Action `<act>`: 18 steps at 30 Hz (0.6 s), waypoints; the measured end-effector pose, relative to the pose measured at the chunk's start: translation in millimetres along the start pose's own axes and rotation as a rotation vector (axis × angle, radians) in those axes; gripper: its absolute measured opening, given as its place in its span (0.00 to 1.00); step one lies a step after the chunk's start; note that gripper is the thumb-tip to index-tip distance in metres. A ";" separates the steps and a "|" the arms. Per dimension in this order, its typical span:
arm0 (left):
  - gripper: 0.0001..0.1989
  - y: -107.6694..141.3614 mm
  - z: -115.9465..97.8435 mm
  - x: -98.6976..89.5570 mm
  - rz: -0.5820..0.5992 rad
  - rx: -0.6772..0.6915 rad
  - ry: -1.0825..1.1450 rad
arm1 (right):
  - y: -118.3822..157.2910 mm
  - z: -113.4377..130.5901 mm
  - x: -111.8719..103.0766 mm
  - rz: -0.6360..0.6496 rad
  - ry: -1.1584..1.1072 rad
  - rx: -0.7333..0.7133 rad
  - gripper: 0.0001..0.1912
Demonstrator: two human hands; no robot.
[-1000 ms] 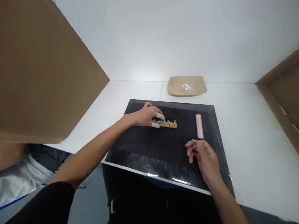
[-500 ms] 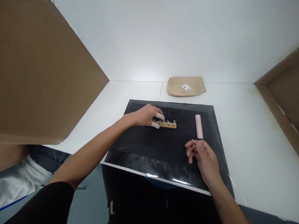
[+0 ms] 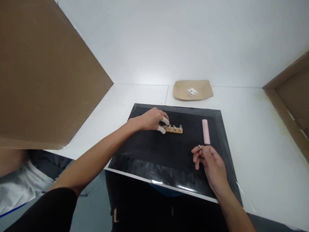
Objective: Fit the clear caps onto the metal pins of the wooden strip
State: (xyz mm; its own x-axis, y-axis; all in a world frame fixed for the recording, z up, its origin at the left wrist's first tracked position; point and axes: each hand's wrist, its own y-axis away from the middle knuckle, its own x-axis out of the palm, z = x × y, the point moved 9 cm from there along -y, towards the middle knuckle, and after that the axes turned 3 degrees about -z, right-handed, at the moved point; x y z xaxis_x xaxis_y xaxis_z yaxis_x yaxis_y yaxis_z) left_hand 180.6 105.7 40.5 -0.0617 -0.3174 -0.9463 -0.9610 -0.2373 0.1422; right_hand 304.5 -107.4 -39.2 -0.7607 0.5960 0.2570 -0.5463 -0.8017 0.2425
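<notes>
My left hand (image 3: 155, 120), with white finger cots on thumb and forefinger, is closed around the left end of a small wooden strip (image 3: 177, 130). Several short, shiny, clear or metallic pieces stand along this strip; those at its left end are partly hidden by my fingers. Between the thumb and fingers of my right hand (image 3: 211, 161) is a small, dark metal rod (image 3: 200, 147), only its tip showing. Just beyond that hand, a flat pink bar (image 3: 206, 132) lies lengthwise on the black mat (image 3: 154, 148).
Behind the mat, a brown paper tray (image 3: 178, 91) holds a small clear case (image 3: 192, 92) with a white label. Brown boards (image 3: 48, 71) wall off the left and right sides of the white table (image 3: 256, 135). A seated person's leg (image 3: 14, 161) shows at the lower left.
Very little differs. My left thumb and forefinger have shifted slightly at the strip's left end; my right hand stays in place with the rod.
</notes>
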 end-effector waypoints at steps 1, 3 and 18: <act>0.16 -0.4 -0.3 0.1 0.002 -0.001 -0.005 | 0.2 0.2 0.0 -0.001 0.000 0.000 0.25; 0.15 -1.0 -0.5 0.0 0.006 -0.014 -0.012 | 0.8 0.7 0.1 -0.001 0.000 -0.001 0.25; 0.16 -2.1 6.0 -6.4 0.008 -0.154 0.104 | 0.4 0.2 1.0 0.011 0.010 0.002 0.24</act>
State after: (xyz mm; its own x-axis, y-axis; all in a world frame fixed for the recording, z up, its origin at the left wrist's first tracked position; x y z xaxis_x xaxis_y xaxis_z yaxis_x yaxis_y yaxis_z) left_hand 181.4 113.6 44.5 -0.0331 -0.4115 -0.9108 -0.9076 -0.3693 0.1998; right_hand 303.5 -107.1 -38.7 -0.7699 0.5869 0.2504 -0.5375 -0.8080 0.2413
